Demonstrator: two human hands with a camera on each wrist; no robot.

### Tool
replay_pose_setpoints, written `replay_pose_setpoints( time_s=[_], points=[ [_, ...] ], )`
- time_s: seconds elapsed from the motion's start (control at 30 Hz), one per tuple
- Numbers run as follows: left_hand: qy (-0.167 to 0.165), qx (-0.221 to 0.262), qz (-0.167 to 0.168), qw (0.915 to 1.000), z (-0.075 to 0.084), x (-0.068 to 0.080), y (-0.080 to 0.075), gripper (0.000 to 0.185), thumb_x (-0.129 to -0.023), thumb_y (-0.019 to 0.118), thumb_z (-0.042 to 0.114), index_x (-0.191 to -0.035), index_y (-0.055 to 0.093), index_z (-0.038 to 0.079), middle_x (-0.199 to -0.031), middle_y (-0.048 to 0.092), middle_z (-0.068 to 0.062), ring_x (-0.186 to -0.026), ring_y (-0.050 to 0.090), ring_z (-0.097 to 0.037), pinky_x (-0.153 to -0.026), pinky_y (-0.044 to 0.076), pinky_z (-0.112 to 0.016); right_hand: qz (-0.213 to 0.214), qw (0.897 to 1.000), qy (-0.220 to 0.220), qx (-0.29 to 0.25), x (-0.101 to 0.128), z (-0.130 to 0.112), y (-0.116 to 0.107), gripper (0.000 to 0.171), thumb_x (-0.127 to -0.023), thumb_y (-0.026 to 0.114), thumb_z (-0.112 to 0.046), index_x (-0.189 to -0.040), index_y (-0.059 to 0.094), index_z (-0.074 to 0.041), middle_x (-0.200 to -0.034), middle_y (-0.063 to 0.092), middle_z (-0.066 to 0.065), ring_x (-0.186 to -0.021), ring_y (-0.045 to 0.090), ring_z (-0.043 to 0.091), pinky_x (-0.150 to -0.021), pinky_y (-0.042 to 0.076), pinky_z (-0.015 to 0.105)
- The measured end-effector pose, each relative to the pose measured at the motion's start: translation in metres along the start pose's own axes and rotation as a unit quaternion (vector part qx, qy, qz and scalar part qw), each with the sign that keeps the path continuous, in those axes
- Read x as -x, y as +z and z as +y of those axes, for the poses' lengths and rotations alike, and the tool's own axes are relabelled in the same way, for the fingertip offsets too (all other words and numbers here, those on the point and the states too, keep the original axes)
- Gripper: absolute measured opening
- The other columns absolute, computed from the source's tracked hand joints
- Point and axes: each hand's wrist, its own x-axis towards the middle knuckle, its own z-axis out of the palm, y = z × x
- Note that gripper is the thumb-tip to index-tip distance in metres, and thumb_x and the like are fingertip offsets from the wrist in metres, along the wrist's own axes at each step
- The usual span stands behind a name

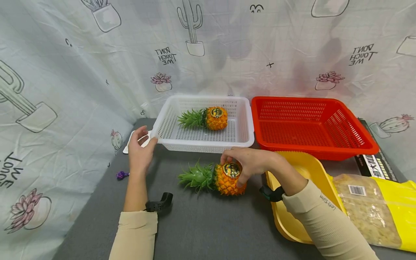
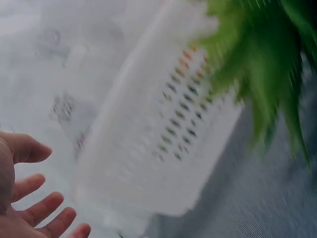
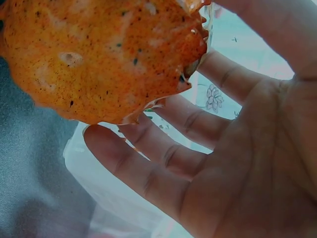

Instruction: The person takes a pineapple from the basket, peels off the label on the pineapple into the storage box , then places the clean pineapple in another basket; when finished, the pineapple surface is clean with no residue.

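1. My right hand (image 1: 248,162) curls its fingers over the pineapple (image 1: 224,178) lying on the grey table (image 1: 201,224), just before the white basket (image 1: 169,130).
2. My left hand (image 1: 140,151) hovers with relaxed, spread fingers beside that basket's corner.

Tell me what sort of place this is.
Probably a staged tabletop set, not a real kitchen: a cactus-print sheet hangs as backdrop behind a grey table with a white basket and a red basket.

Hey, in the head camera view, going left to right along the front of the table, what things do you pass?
Purple clip → left hand → pineapple on the table → right hand → yellow tray → yellow bag.
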Motion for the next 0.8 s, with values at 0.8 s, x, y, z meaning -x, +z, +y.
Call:
replay_pose_setpoints(
  time_s=[0.8],
  points=[
    [0.179,-0.202,-0.428,0.8626,0.062,0.067,0.06,0.047,-0.096,0.074,0.027,-0.139,0.064,0.011,-0.135,0.066,-0.008,-0.121,0.063,-0.03,-0.102,0.052,-0.051,0.026,1.0,-0.008,0.004,0.008,0.0,0.002,0.074,-0.073,0.091,-0.015,-0.137,0.053,-0.011,-0.133,0.06,0.005,-0.12,0.056,0.023,-0.107,0.05,0.046]
  ],
)
